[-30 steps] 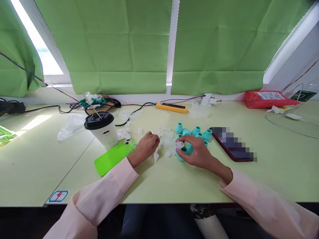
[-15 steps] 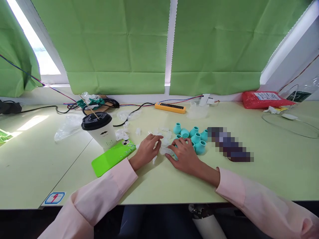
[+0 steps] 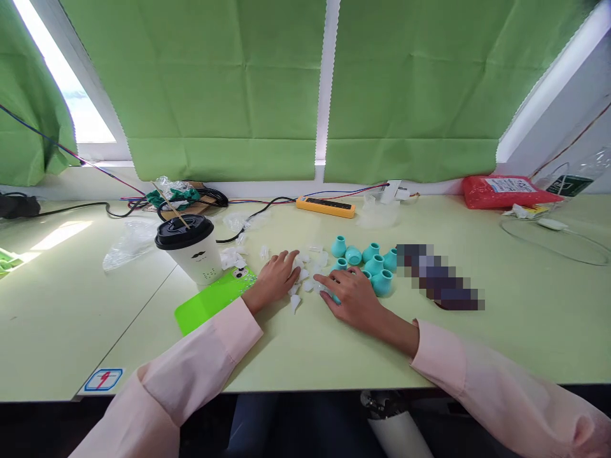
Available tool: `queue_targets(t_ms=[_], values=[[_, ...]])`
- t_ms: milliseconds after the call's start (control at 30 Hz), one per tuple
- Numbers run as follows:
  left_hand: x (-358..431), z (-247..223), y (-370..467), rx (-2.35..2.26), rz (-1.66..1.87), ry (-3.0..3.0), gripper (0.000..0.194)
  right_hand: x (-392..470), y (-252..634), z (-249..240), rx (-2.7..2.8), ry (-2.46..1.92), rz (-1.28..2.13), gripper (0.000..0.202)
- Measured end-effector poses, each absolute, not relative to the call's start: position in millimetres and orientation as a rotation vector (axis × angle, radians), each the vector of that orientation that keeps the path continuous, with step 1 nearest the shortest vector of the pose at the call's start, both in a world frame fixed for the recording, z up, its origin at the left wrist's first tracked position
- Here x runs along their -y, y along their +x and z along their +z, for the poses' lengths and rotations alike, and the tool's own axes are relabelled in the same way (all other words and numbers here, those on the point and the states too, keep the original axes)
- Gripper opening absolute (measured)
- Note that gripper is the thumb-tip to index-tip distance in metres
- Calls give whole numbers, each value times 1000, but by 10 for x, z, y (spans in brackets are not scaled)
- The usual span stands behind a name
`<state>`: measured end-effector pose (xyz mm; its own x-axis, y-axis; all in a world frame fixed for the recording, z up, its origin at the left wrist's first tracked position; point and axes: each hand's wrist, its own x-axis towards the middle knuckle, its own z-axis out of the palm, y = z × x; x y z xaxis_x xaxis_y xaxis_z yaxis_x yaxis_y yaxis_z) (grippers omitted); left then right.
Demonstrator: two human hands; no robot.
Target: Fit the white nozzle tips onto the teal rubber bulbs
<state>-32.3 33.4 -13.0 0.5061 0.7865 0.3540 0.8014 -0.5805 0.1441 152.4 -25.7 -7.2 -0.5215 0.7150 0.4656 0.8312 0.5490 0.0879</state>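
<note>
Several small turquoise vases (image 3: pixel 375 263) stand close together on the pale green table, at least one of them lying tilted. My right hand (image 3: pixel 351 292) rests at their front left side with its fingers apart, partly covering some of them. Left of the vases lies a loose scatter of translucent white pieces (image 3: pixel 308 285). At the left edge of this scatter is my left hand (image 3: pixel 277 275), palm down, fingers spread, with nothing visible in it. One pointed white piece (image 3: pixel 295 303) lies between my hands, nearer the front.
A paper cup (image 3: pixel 203 261) with a black lid and a green phone case (image 3: pixel 205 307) sit left of my left hand. Behind are a yellow power strip (image 3: pixel 325 207) and cables. A blurred dark object (image 3: pixel 442 280) and a red package (image 3: pixel 506 193) lie to the right.
My left hand has shifted slightly left, uncovering more white pieces. My right hand has moved a little, and its fingers show less of a reach over the vases.
</note>
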Motion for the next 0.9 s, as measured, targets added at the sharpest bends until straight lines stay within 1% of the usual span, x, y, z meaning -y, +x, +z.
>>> queue_targets(t_ms=[167, 300, 433, 533, 667, 700, 767, 900], values=[[-284, -117, -309, 1387, -653, -2769, 27, 248, 1533, -82, 2430, -1301, -438, 28], [-271, -167, -316, 1361, -726, -2778, 27, 255, 1553, -45, 2488, -1259, -432, 35], [-239, -151, -323, 1345, -785, -2793, 29, 267, 1624, 61, 2643, -1094, -394, 46], [-154, -57, -315, 1320, -781, -2794, 39, 276, 1712, 166, 2692, -985, -390, 46], [-21, 22, -285, 1232, -501, -2855, 67, 273, 1849, 249, 2667, -963, -391, 33], [-4, 14, -276, 1221, -445, -2849, 70, 269, 1875, 253, 2659, -968, -388, 31], [4, -30, -259, 1209, -386, -2814, 65, 258, 1907, 243, 2659, -964, -367, 29], [-49, -128, -225, 1202, -412, -2714, 45, 233, 1910, 213, 2648, -961, -343, 24]])
